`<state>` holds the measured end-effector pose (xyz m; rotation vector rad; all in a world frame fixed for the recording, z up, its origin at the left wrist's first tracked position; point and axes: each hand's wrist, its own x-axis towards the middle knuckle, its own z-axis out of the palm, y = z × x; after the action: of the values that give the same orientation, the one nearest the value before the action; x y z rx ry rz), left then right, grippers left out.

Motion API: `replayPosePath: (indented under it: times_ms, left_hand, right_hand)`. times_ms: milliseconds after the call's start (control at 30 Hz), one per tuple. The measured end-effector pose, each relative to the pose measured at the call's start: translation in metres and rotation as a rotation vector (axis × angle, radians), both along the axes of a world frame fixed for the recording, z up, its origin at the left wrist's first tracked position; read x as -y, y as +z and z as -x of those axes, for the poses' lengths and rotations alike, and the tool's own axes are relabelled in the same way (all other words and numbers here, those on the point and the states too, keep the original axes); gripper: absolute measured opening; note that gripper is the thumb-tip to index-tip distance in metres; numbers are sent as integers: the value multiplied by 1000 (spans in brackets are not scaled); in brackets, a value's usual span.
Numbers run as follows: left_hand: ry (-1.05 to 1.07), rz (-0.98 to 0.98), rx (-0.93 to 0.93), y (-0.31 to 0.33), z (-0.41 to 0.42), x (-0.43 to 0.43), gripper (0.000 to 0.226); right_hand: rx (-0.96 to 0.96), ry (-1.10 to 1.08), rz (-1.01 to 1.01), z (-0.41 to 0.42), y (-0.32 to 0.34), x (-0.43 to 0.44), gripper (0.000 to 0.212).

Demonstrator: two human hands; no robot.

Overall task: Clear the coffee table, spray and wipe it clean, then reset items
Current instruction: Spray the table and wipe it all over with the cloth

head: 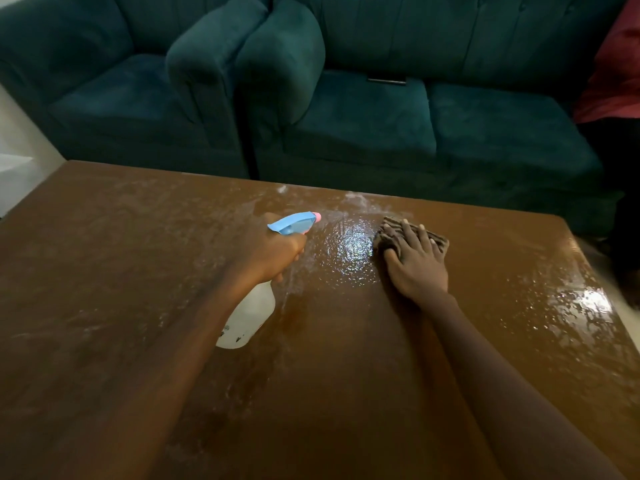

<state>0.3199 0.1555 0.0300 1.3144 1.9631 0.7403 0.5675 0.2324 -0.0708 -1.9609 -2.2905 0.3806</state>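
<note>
The brown coffee table (104, 258) fills the lower view, its top wet with spray droplets and a shiny puddle near the far middle. My left hand (268, 252) grips a white spray bottle (247, 318) with a blue trigger head and pink nozzle, held above the table and pointing toward the far edge. My right hand (417, 263) lies flat, fingers spread, pressing a brown ribbed cloth (391, 233) onto the table just right of the puddle.
Beyond the table's far edge stand a dark teal armchair (114, 91) and a teal sofa (433, 109). A thin dark object (387, 81) lies at the back of the sofa seat. Something red (613, 74) sits at the sofa's right end.
</note>
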Motion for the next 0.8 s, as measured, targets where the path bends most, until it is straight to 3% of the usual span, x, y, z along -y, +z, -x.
replayPosePath:
  times_ms: [133, 267, 567, 800]
  left_hand:
    - [-13, 48, -105, -2, -3, -7, 26]
    - [-61, 68, -181, 5, -11, -28, 23]
    - [-168, 66, -248, 8, -24, -76, 25]
    - [-129, 47, -201, 7, -14, -86, 35]
  right_hand:
    - [1, 190, 7, 49, 0, -4, 59]
    - [-29, 327, -27, 41, 0, 33, 54]
    - [5, 173, 23, -16, 4, 83, 66]
    - [1, -50, 16, -45, -1, 35, 63]
